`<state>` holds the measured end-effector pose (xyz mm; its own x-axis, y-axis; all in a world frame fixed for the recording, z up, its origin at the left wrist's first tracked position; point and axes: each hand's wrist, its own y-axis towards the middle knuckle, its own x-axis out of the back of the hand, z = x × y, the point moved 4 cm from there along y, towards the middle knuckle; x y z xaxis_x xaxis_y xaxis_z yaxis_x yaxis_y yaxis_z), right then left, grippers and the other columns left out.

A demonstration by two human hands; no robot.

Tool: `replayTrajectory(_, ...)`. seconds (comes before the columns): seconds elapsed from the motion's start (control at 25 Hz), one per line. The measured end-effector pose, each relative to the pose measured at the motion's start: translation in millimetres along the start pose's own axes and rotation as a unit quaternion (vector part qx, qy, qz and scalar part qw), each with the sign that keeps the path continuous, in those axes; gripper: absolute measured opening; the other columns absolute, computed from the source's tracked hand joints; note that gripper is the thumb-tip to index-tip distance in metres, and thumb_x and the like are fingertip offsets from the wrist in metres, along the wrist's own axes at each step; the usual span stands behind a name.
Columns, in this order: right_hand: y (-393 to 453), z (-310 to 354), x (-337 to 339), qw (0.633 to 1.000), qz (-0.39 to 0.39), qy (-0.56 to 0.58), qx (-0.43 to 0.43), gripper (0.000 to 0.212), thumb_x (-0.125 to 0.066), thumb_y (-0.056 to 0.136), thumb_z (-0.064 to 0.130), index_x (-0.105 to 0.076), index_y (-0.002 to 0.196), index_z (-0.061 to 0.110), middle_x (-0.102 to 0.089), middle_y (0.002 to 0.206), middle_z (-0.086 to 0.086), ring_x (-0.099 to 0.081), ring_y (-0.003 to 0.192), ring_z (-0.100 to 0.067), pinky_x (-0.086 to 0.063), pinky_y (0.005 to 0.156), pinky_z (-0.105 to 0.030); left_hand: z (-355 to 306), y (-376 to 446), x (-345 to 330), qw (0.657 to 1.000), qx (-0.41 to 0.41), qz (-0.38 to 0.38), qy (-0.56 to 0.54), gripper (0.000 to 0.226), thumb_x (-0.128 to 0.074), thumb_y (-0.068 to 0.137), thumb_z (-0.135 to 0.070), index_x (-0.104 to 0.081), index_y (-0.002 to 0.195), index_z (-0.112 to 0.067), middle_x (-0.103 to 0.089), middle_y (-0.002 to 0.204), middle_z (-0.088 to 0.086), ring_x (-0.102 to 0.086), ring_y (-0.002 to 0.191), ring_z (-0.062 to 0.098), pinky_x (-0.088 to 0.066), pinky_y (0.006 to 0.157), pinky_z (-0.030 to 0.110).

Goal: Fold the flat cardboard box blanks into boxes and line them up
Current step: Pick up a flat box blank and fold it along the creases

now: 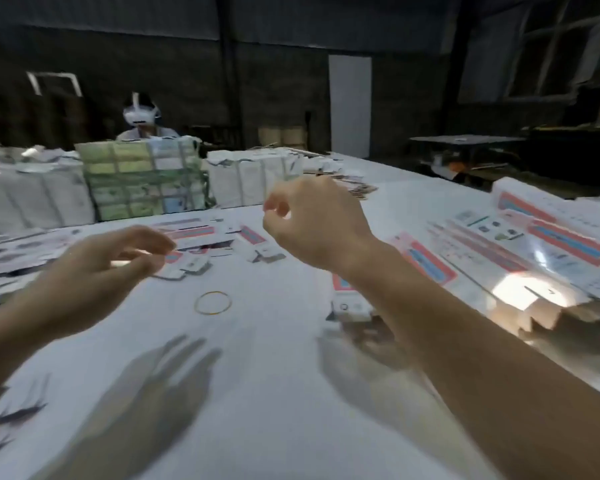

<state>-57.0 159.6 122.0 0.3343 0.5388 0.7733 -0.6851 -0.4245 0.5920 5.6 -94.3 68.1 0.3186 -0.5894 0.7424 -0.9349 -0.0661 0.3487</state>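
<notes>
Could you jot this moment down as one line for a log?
left hand: empty, raised | right hand: empty, raised | rubber band: on table

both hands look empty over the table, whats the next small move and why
Probably reach the right hand down to the stack of flat box blanks on its right and take the top one. Both it and the left hand hover above the table holding nothing, so no blank is being folded. Only a rubber band lies on the table between them.
</notes>
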Motion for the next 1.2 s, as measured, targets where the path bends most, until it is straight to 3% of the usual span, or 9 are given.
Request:
replayTrajectory(0.12,-0.8,77.5,-24.6,0.992,0.016,0.101,0.070,0.025,-0.053,0.083,0.037,-0.075,0.093,0.030,-0.065,0.078,0.011,-0.064,0.083,-0.021,-0.053,0.074,-0.034,23.1,-11.1,31.5,0.980,0.111,0.028,0.166,0.031,-0.058,0.091,-0.037,-0.060,0.122,-0.036,-0.068,0.122,-0.002,-0.062,0.104,0.022,-0.044,0.078,0.031)
replayTrajectory(0.32,-1.4,147.8,-64.2,0.975,0.028,0.193,0.108,0.015,-0.061,0.084,0.031,-0.075,0.086,0.027,-0.070,0.077,0.011,-0.066,0.079,-0.021,-0.054,0.075,-0.037,108.1,-52.6,69.1,0.857,0.363,0.080,0.358,0.052,-0.049,0.090,-0.024,-0.040,0.141,-0.021,-0.050,0.139,0.016,-0.050,0.123,0.042,-0.047,0.100,0.054)
replayTrajectory(0.44,-6.2,153.2,-80.9,0.975,0.040,0.181,0.124,0.013,-0.062,0.085,0.030,-0.075,0.085,0.027,-0.069,0.076,0.011,-0.064,0.078,-0.020,-0.054,0.075,-0.038,126.6,-64.3,70.4,0.847,0.412,0.089,0.325,0.059,-0.053,0.088,-0.028,-0.039,0.145,-0.022,-0.058,0.127,0.013,-0.060,0.106,0.035,-0.052,0.081,0.043)
replayTrajectory(0.52,-8.1,150.9,-85.9,0.974,0.041,0.180,0.130,0.011,-0.064,0.084,0.029,-0.074,0.082,0.028,-0.068,0.073,0.013,-0.064,0.076,-0.019,-0.054,0.074,-0.038,129.6,-69.0,69.0,0.851,0.410,0.095,0.313,0.046,-0.061,0.079,-0.030,-0.056,0.123,-0.020,-0.062,0.096,0.005,-0.059,0.080,0.025,-0.046,0.064,0.032)
replayTrajectory(0.6,-8.8,148.2,-87.5,0.974,0.033,0.182,0.133,0.009,-0.065,0.083,0.027,-0.073,0.079,0.029,-0.065,0.068,0.017,-0.064,0.074,-0.017,-0.054,0.073,-0.037,131.0,-73.8,68.8,0.849,0.417,0.081,0.314,0.041,-0.063,0.063,-0.031,-0.060,0.103,-0.020,-0.060,0.085,0.005,-0.058,0.076,0.024,-0.051,0.075,0.039)
replayTrajectory(0.72,-10.5,145.5,-90.2,0.973,0.034,0.182,0.135,0.009,-0.066,0.082,0.026,-0.072,0.077,0.030,-0.060,0.063,0.021,-0.063,0.071,-0.015,-0.054,0.072,-0.038,126.9,-75.5,68.9,0.823,0.445,0.077,0.346,0.059,-0.057,0.053,-0.033,-0.058,0.112,-0.026,-0.059,0.107,0.008,-0.056,0.096,0.036,-0.046,0.082,0.052)
replayTrajectory(0.84,-11.3,143.8,-95.5,0.973,0.054,0.181,0.135,0.009,-0.065,0.084,0.028,-0.072,0.079,0.030,-0.061,0.065,0.020,-0.064,0.074,-0.017,-0.053,0.076,-0.039,121.7,-65.4,62.3,0.842,0.411,0.086,0.339,0.069,-0.047,0.066,-0.030,-0.046,0.135,-0.025,-0.050,0.134,0.015,-0.053,0.115,0.044,-0.048,0.086,0.050)
replayTrajectory(1.04,-6.7,143.6,-99.7,0.969,0.035,0.212,0.124,0.010,-0.064,0.083,0.025,-0.073,0.080,0.028,-0.064,0.065,0.015,-0.064,0.073,-0.019,-0.053,0.074,-0.039,62.9,-35.5,54.6,0.901,0.209,-0.075,0.372,0.041,-0.043,0.091,-0.002,-0.044,0.130,-0.015,-0.054,0.120,0.017,-0.057,0.105,0.042,-0.039,0.072,0.042)
replayTrajectory(1.2,1.3,141.6,-97.3,0.956,0.006,0.281,0.085,0.019,-0.057,0.079,0.031,-0.075,0.082,0.027,-0.063,0.062,0.012,-0.063,0.072,-0.019,-0.053,0.071,-0.037,1.0,-29.8,53.4,0.973,0.092,-0.187,0.102,0.052,-0.058,0.084,0.004,-0.049,0.123,-0.028,-0.061,0.111,-0.002,-0.061,0.088,0.023,-0.054,0.054,0.039)
